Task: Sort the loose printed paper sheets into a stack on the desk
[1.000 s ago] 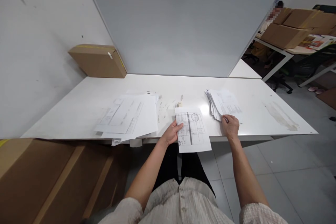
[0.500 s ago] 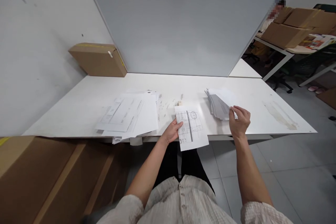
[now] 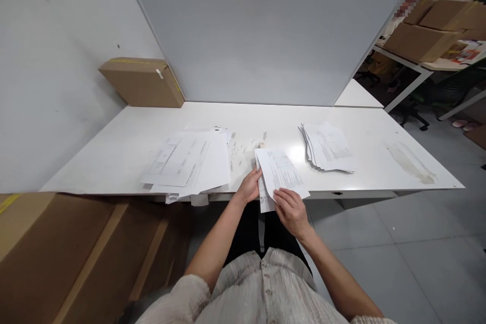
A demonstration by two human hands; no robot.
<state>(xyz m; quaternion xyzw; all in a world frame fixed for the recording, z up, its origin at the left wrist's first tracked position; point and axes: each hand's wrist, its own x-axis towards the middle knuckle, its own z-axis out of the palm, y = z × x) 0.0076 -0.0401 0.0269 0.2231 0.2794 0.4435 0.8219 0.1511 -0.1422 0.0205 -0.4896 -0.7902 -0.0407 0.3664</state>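
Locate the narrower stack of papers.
In the head view, the narrower stack lies right of centre on the white desk, between the held sheets and the stained patch.

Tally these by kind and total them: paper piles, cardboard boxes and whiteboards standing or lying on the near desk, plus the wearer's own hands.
Paper piles: 2 (left pile, right pile)
Box: 1
Whiteboard: 1
Hands: 2 (left hand, right hand)
Total: 6

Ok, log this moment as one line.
left hand: holding lower paper | right hand: holding upper paper over it | left paper pile: on table | right paper pile: on table
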